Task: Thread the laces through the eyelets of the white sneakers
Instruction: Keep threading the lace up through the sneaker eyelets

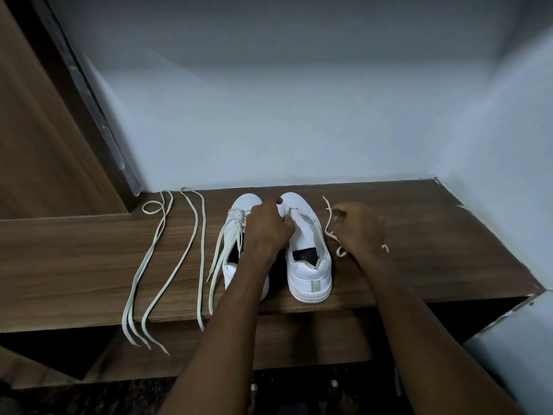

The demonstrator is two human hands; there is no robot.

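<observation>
Two white sneakers stand side by side on a wooden shelf, toes toward the wall. The left sneaker has a lace through its front eyelets, with the loose ends trailing toward the shelf's front edge. My left hand lies over the gap between the shoes and grips the right sneaker at its front eyelets. My right hand, to the right of that shoe, pinches a cream lace that curls on the shelf beside it.
Two spare laces lie stretched across the shelf to the left, their ends hanging over the front edge. A pale wall rises behind the shelf and on the right. A wooden door panel stands at the left.
</observation>
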